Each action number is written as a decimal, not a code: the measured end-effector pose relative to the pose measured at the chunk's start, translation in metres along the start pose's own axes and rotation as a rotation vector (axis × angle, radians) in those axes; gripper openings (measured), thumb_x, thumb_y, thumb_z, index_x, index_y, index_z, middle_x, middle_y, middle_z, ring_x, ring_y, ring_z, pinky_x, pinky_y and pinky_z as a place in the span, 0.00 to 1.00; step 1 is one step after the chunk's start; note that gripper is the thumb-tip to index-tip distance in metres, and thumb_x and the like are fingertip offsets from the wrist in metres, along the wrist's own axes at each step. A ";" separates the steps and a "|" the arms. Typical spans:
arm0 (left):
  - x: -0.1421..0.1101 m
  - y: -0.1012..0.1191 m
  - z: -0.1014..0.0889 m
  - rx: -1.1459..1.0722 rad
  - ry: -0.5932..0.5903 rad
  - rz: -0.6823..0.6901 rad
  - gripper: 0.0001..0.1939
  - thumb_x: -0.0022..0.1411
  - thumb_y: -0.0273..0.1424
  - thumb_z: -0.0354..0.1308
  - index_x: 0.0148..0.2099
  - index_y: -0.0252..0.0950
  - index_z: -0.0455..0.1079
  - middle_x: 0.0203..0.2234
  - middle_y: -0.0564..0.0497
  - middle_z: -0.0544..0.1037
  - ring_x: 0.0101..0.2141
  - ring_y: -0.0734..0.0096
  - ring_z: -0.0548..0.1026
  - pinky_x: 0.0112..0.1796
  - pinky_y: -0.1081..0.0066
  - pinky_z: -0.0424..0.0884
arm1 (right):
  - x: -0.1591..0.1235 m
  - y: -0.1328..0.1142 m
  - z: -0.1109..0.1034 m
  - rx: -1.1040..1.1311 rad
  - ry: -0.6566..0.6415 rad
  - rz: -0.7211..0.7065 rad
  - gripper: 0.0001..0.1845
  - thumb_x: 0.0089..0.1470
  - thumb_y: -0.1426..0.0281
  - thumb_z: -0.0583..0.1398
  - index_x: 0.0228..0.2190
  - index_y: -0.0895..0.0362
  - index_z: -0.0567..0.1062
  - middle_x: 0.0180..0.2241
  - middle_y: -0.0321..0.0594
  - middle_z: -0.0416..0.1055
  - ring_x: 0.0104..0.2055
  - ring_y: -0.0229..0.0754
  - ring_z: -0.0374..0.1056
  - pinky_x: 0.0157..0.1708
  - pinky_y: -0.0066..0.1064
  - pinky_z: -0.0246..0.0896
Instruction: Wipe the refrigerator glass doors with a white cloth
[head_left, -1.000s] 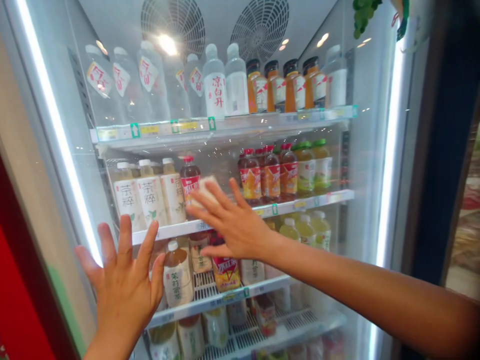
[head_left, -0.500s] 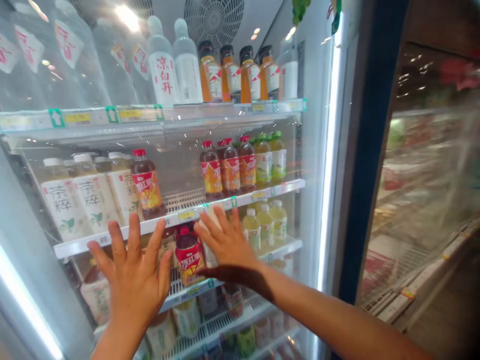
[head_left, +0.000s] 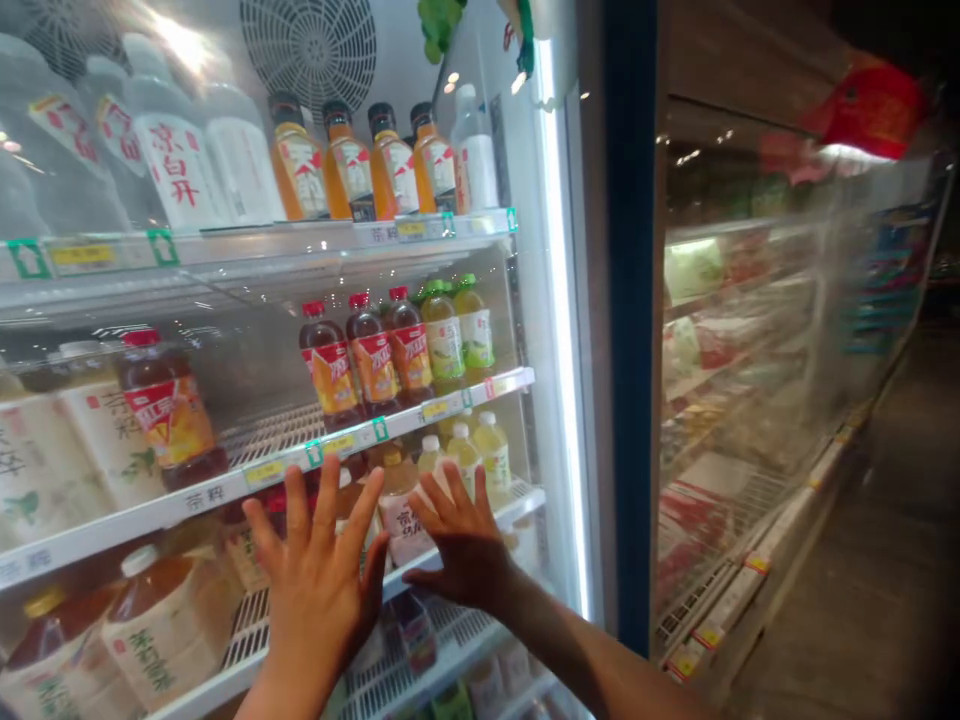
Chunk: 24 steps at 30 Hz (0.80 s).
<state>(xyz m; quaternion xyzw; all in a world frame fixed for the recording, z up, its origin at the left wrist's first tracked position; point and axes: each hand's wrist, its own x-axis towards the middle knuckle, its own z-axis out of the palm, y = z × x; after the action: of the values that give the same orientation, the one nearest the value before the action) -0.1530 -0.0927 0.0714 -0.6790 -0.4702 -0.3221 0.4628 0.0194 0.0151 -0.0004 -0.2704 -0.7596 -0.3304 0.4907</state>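
My left hand is raised with its fingers spread, and nothing is in it. Its fingertips overlap the front edge of the middle shelf in a drinks fridge. To its right, my right hand is also spread and holds nothing. It is nearest in view to a pale-labelled bottle and the yellow-green drink bottles on the shelf below. Whether either palm touches glass, I cannot tell. Red-capped tea bottles stand upright above the hands; another red-capped bottle stands farther left.
Clear water bottles and amber bottles with black caps line the top shelf. A bright light strip runs beside the dark blue fridge frame. Right of it is another shelved cooler, partly blurred, along a dark floor.
The view has swung right, so the fridge's contents sit farther left and more of the neighbouring cooler shows. My hands appear closer together, slightly lower, both still spread.
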 end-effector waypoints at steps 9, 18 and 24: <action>0.028 0.075 0.033 0.019 0.013 -0.060 0.40 0.71 0.34 0.56 0.77 0.51 0.41 0.78 0.52 0.34 0.76 0.52 0.30 0.71 0.41 0.25 | -0.039 0.074 -0.004 0.032 0.046 0.016 0.53 0.63 0.35 0.47 0.70 0.63 0.56 0.74 0.56 0.48 0.78 0.66 0.30 0.74 0.66 0.21; 0.026 0.144 0.083 0.021 -0.008 -0.179 0.41 0.70 0.33 0.57 0.77 0.50 0.42 0.78 0.50 0.35 0.76 0.48 0.32 0.71 0.38 0.26 | -0.061 0.145 -0.007 0.052 0.067 0.079 0.55 0.63 0.37 0.49 0.74 0.63 0.44 0.75 0.58 0.43 0.78 0.69 0.29 0.71 0.74 0.26; 0.021 0.174 0.100 0.008 -0.067 -0.198 0.41 0.68 0.33 0.58 0.77 0.52 0.45 0.77 0.50 0.41 0.76 0.48 0.35 0.71 0.35 0.28 | -0.096 0.175 -0.007 0.030 0.039 0.084 0.53 0.65 0.41 0.51 0.75 0.58 0.40 0.76 0.54 0.38 0.78 0.67 0.29 0.71 0.73 0.27</action>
<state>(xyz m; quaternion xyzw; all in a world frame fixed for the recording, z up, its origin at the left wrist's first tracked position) 0.0173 -0.0146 -0.0031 -0.6376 -0.5517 -0.3415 0.4154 0.1882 0.1123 -0.0458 -0.2881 -0.7426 -0.3032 0.5231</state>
